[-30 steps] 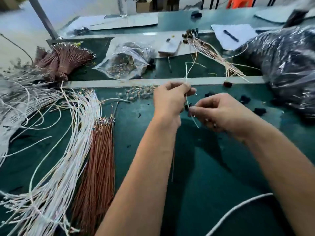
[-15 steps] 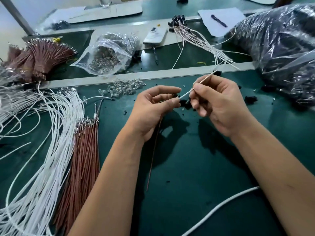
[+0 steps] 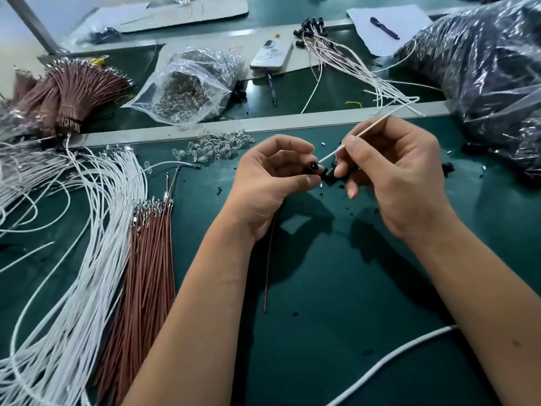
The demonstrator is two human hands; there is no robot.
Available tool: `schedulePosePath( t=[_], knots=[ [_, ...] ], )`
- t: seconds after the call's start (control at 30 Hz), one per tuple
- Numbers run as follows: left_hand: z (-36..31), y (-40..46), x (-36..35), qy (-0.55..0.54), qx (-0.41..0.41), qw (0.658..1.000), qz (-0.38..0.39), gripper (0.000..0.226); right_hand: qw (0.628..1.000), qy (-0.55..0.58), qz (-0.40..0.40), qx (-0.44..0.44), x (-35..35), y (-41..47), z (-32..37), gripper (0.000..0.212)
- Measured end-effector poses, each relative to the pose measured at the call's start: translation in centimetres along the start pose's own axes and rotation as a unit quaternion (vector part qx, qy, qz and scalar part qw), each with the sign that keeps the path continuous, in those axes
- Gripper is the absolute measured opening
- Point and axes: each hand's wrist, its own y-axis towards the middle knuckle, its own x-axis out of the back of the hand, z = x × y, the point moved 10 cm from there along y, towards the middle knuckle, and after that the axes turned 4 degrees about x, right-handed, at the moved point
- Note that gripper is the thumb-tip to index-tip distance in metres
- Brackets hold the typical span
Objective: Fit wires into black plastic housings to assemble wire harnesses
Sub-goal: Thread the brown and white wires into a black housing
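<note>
At the centre of the frame a black housing (image 3: 313,167) is pinched between thumb and curled fingers of the left hand (image 3: 270,183); a brown wire (image 3: 270,253) hangs from that hand down onto the green worktop (image 3: 336,288); a white wire (image 3: 351,139) is gripped in the curled fingers of the right hand (image 3: 398,174), its tip just beside the housing's opening; loose white wires (image 3: 73,244) and brown wires (image 3: 143,273) are spread at lower left; a clear bag (image 3: 187,89) lies at upper centre.

phone (image 3: 272,53): white, on the far table
pen (image 3: 384,28): dark, on white paper (image 3: 377,39)
</note>
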Motion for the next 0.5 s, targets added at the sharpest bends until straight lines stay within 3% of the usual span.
schedulePosePath(
  t=[0.3, 0.5],
  knots=[
    [0.03, -0.11, 0.01, 0.009, 0.012, 1.000, -0.009, 0.037, 0.993, -0.112, 0.008, 0.044, -0.21, -0.13, 0.94, 0.007],
    [0.05, -0.17, 0.05, 0.017, 0.020, 1.000, -0.017, 0.035, 0.998, -0.058, -0.008, 0.039, 0.33, 0.06, 1.08, 0.007]
  ],
)
